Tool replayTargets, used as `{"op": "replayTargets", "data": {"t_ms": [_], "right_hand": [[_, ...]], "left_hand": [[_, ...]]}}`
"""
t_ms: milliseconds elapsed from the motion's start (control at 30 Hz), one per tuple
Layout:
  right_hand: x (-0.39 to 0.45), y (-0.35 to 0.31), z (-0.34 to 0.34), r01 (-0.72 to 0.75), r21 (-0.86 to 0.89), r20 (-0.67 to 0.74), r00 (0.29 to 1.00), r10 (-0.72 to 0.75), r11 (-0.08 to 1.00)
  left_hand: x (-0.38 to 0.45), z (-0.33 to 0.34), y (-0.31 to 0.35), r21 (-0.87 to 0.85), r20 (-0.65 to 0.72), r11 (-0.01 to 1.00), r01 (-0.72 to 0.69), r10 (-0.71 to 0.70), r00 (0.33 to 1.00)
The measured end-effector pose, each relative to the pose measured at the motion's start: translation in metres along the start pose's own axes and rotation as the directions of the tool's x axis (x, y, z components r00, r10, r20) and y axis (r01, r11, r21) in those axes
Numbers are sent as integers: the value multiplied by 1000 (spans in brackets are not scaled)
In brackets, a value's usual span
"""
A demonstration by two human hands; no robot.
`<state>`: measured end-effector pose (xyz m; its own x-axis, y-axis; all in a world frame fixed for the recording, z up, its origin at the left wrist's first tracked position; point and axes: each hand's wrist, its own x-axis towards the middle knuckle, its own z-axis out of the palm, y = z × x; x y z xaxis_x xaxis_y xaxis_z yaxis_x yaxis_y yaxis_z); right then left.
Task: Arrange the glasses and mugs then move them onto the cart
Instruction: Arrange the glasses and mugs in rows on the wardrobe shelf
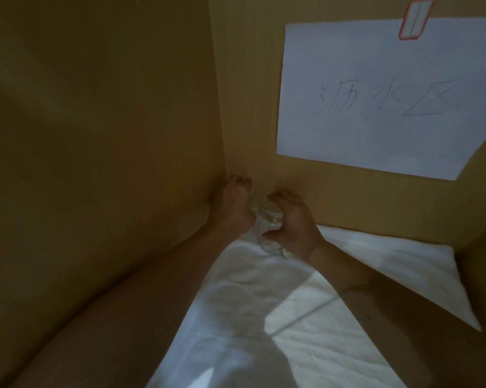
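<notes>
Clear glassware [265, 219] bunched between my hands, deep in the corner of the cardboard box [96, 135], resting on the white cloth [264, 303], outlines blurred, how many pieces I cannot tell

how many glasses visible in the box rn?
1 clear glass for sure, in the far corner on the white cloth, between left hand and right hand. Hands may hide others.

A white cloth [306, 303] covers the floor of a brown cardboard box [96, 121], wrinkled and partly lit. Clear glassware [264, 228] stands on the cloth in the far corner, against the box walls; how many pieces cannot be told
</notes>
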<state>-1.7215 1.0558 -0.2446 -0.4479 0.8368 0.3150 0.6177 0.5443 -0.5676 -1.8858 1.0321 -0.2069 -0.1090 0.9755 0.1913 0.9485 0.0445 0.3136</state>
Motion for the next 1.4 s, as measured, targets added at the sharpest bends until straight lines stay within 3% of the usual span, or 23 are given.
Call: {"op": "replayTargets", "data": {"t_ms": [233,500,733,1067,1400], "right_hand": [[-6,5,-5,27,32,48,998,-28,999],[-13,-14,-24,-7,-169,198,979,41,986],[-33,-34,-58,-113,-261,103,984,144,959],[-73,-64,-71,-117,-312,59,988,142,943],[-158,-76,-40,-62,-318,146,983,114,946]], "left_hand": [[-3,-2,-2,1,16,1000,-13,13,1000],[-16,-23,10,61,64,994,-91,87,994],[-35,-44,23,1,11,1000,-31,31,999],[-100,-64,40,-63,-51,998,29,-32,998],[-199,-42,38,-9,68,988,152,-151,986]]}}
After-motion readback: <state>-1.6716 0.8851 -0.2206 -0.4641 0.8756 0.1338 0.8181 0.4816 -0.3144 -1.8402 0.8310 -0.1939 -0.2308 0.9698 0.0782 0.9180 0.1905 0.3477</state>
